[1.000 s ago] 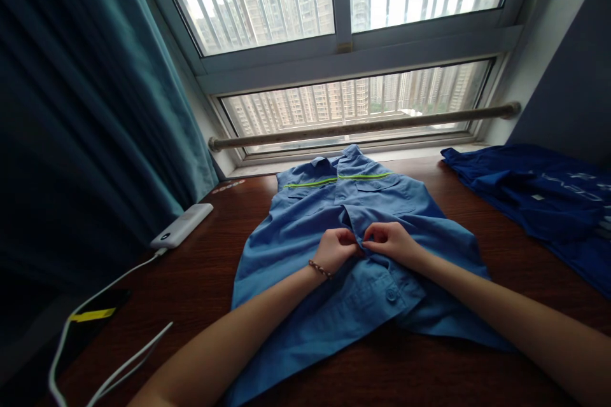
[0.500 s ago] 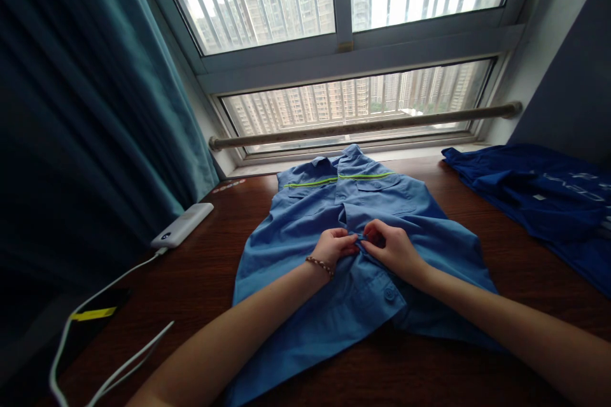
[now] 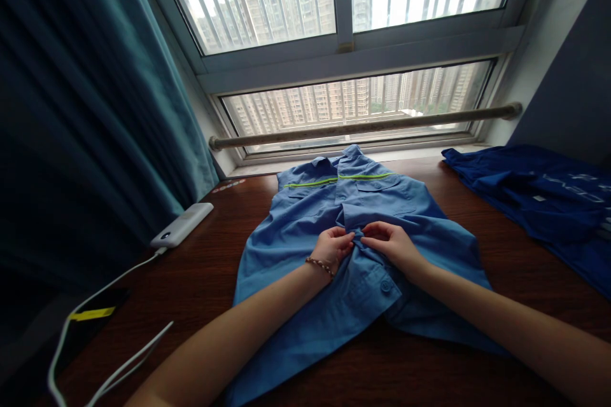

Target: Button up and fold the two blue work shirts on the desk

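A light blue work shirt [image 3: 286, 267] with a yellow-green stripe across the chest lies front up, its collar toward the window. My left hand [image 3: 334, 245] pinches the front edge of the shirt near its middle, a braided bracelet on the wrist. Facing it, my right hand [image 3: 389, 247] has thumb and fingertips close together on the same bunched placket. The small part between the fingertips is mostly hidden. Below the hands, a round button [image 3: 386, 286] shows on the lower front corner, which is turned aside.
A dark wooden table [image 3: 200, 292] carries the shirt. At the left lie a white power bank [image 3: 182, 225] with a white cable [image 3: 112, 283] and a dark object with a yellow strip [image 3: 93, 314]. A darker blue garment [image 3: 529, 191] lies right. A rail [image 3: 367, 129] crosses the window behind.
My right fingertips have shifted slightly up and left along the placket, and their grip has flattened. The lower shirt corner with the button has moved a little up and left.
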{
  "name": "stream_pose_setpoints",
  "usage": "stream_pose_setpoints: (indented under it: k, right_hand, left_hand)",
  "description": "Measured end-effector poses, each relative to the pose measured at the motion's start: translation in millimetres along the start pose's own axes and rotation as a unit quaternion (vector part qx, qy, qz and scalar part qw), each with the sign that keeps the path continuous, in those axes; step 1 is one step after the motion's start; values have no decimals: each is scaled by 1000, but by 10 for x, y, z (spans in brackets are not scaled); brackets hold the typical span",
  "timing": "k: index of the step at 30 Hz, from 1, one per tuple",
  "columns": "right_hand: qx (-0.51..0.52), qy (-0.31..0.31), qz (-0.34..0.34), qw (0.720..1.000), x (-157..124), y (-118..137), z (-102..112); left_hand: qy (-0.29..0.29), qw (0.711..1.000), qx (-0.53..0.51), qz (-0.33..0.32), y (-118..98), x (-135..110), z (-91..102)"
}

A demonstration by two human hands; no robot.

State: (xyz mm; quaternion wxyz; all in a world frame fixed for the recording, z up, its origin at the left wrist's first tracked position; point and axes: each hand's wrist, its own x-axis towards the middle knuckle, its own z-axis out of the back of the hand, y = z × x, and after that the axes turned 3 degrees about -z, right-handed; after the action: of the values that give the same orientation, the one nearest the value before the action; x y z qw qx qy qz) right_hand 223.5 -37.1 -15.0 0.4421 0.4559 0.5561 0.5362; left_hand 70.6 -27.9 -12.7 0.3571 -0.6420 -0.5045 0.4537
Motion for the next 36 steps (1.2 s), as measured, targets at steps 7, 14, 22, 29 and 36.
stream_pose_setpoints:
  k: [7, 14, 22, 29, 36]
  right_hand:
    - [28, -2, -46, 999, -17, 34, 11]
    - [55, 6, -93, 994, 7, -9, 51]
    - [104, 33, -121, 987, 37, -77, 84]
    - [147, 44, -136, 979, 50, -95, 103]
    - [119, 52, -125, 984, 14, -50, 81]
  left_hand:
    - [-8, 997, -71, 35, 8, 3, -4]
    - [9, 999, -43, 23, -9, -8, -21]
    - [33, 999, -7, 9, -37, -8, -24]
    - [81, 991, 87, -67, -4, 8, -9]
    - [51, 940, 261, -215, 20, -88, -15]
